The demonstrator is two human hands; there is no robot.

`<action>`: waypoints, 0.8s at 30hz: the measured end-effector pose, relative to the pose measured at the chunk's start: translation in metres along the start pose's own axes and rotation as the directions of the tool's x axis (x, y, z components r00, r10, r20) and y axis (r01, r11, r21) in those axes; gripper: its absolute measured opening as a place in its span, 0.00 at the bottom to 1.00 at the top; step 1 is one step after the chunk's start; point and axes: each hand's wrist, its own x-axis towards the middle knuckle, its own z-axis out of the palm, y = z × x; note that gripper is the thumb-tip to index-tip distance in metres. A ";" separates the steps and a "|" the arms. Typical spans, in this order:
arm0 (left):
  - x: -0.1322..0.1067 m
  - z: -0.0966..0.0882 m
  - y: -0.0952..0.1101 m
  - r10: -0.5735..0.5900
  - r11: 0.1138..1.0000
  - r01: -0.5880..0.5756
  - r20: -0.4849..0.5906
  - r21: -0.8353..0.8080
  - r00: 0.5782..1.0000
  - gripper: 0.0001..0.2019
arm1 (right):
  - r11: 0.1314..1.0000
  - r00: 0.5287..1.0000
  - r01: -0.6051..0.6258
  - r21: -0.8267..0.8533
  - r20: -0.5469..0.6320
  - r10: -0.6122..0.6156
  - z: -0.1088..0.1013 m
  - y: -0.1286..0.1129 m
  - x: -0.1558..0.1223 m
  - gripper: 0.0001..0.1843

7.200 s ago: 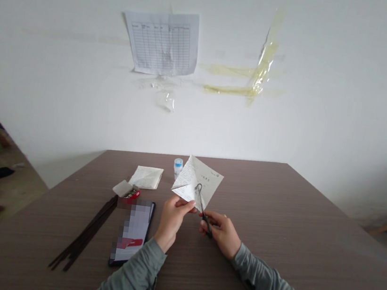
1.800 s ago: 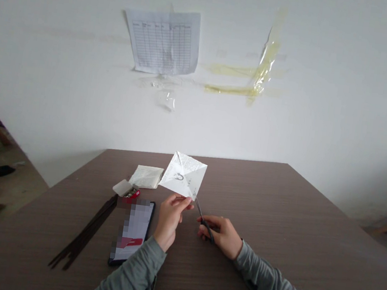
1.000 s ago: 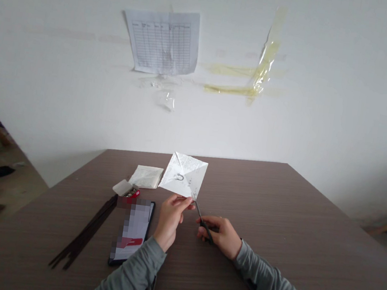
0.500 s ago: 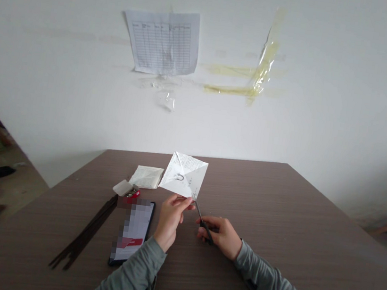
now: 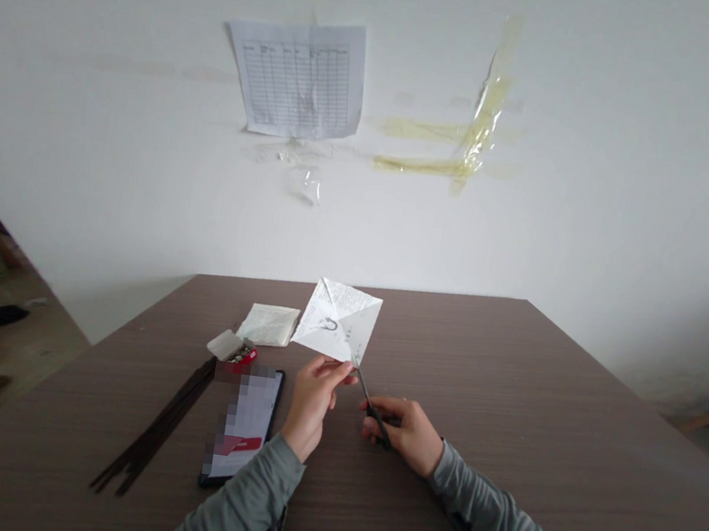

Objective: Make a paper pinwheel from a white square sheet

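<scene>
At the centre of the frame, the person's left hand (image 5: 308, 407) pinches a folded square of printed paper (image 5: 342, 318) by its lower edge, between thumb and fingers. The paper is held up above the worktop (image 5: 493, 406), with crease lines crossing it and a dark curved mark drawn near its middle.

Just to the right, the right hand (image 5: 409, 434) is closed around the dark handles of a pair of scissors (image 5: 380, 427). The blades slant up and left to the paper's lower corner, beside the left thumb; whether they have cut into it is too small to tell. The two hands are near each other but apart.

Left of centre, a phone (image 5: 250, 426) lies by the left sleeve, its screen partly blurred. Above it sit a small red box (image 5: 242, 361) with its white flap raised and a flat pale paper packet (image 5: 268, 326). Dark thin strips (image 5: 163, 428) run from the box toward the lower left.
</scene>
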 end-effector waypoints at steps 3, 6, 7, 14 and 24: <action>-0.001 0.000 0.001 0.001 1.000 -0.001 0.001 0.023 1.000 0.18 | 1.000 1.000 0.012 0.009 0.002 -0.012 0.001 0.004 0.002 0.42; -0.001 0.000 0.001 -0.002 1.000 0.002 -0.002 0.031 1.000 0.18 | 1.000 1.000 0.012 0.018 0.003 -0.012 0.001 0.004 0.001 0.41; -0.001 0.000 0.001 -0.001 1.000 0.001 -0.002 0.027 1.000 0.18 | 1.000 1.000 0.012 0.017 0.003 -0.012 0.001 0.002 0.001 0.40; 0.001 -0.002 -0.003 0.003 1.000 -0.003 0.009 0.006 1.000 0.18 | 1.000 1.000 -0.020 -0.013 -0.003 0.020 0.000 -0.008 -0.003 0.39; 0.001 -0.003 -0.003 0.016 1.000 -0.016 0.014 0.000 1.000 0.22 | 1.000 1.000 0.008 -0.023 0.001 -0.008 -0.001 -0.003 -0.001 0.37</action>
